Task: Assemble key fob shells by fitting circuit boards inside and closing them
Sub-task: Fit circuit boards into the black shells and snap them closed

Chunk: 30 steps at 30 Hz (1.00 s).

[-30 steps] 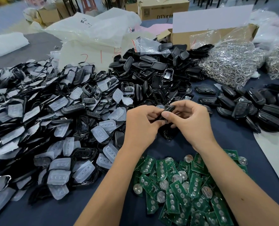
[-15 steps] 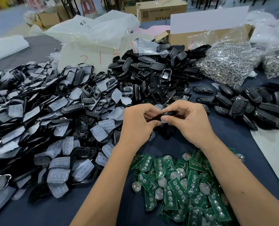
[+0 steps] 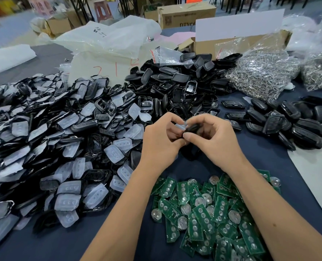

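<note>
Since the last look: both hands lifted slightly, black key fob shell (image 3: 192,127) turned between them, a translucent pad (image 3: 180,126) now showing at its left edge.

Item: one shell, light, rigid moulded plastic, glossy and likely slippery; I judge the clip edges fragile. My left hand (image 3: 161,142) and right hand (image 3: 215,143) both curl round it, fingertips pinching its rims, nothing slack. Best hold: long side edges, thumbs pressing the seam. Green circuit boards (image 3: 209,213) lie below my wrists; finished fobs (image 3: 288,121) beyond my right knuckles.
</note>
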Each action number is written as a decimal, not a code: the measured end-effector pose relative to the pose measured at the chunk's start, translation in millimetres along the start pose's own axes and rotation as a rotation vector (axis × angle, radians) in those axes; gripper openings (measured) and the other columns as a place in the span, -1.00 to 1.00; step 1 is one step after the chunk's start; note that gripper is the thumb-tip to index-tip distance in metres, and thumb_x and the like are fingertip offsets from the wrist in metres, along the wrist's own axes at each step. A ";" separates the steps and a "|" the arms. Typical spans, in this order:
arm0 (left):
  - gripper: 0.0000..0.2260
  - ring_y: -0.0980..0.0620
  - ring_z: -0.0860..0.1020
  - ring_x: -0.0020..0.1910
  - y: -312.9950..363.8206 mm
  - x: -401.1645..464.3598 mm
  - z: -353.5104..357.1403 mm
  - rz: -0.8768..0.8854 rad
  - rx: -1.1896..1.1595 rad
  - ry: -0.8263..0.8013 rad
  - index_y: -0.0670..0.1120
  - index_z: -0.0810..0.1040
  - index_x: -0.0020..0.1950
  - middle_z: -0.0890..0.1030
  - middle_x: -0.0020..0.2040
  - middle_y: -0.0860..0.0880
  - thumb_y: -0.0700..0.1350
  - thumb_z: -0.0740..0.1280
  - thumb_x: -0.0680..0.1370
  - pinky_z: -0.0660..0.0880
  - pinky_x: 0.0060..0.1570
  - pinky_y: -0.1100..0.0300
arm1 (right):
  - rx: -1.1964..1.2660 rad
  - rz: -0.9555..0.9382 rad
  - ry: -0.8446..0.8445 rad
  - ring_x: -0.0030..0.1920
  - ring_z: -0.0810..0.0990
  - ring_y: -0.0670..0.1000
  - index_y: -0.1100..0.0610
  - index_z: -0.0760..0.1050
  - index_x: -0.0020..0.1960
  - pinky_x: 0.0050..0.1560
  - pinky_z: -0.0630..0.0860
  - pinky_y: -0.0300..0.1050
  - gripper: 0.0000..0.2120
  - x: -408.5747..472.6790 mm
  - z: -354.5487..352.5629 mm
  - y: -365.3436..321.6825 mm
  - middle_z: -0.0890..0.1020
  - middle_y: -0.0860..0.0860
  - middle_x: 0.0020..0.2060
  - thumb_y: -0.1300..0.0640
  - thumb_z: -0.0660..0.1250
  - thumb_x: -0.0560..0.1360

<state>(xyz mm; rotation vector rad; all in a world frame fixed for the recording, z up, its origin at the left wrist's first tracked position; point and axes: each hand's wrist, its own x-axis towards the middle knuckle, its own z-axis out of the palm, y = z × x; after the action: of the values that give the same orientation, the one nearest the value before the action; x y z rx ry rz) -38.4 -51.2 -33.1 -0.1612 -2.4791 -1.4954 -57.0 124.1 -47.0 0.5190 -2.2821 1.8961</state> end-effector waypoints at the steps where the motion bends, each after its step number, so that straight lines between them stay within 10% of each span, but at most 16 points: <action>1: -0.61 0.10 0.69 -0.22 0.7 0.5 -0.4 -0.051 -0.081 0.003 0.07 0.57 0.02 0.66 -0.25 0.10 -0.26 0.64 0.36 0.66 -0.12 0.11 | 0.055 0.024 0.017 -0.20 0.67 0.10 0.03 0.65 0.15 -0.14 0.62 0.02 -0.71 0.8 -0.4 0.1 0.70 -0.02 -0.07 0.19 0.58 0.46; 11: -0.69 -0.16 0.71 -0.06 4.5 -0.2 -0.1 -0.302 -0.734 -0.116 -0.17 0.55 -0.03 0.71 -0.10 -0.15 -0.47 0.53 0.40 0.69 -0.03 -0.02 | 0.192 0.143 0.059 -0.48 0.35 -0.07 0.09 0.71 -0.15 -0.45 0.31 -0.30 -0.79 0.7 4.0 -0.2 0.46 -0.04 -0.51 0.08 0.43 0.63; 30: -0.70 -0.12 0.71 -0.09 0.8 -0.6 0.3 -0.264 -0.725 -0.158 -0.12 0.52 -0.11 0.70 -0.11 -0.15 -0.41 0.56 0.38 0.68 -0.06 0.02 | 0.004 0.018 0.128 -0.48 0.34 -0.12 0.12 0.61 -0.25 -0.40 0.30 -0.22 -0.71 -3.1 4.4 -5.6 0.45 -0.12 -0.52 -0.02 0.41 0.58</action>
<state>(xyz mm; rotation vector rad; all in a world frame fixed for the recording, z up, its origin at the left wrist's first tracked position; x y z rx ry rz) -37.6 -50.5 -32.7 -0.0771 -1.9956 -2.5256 -51.7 119.5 -43.7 0.3672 -2.2107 1.8839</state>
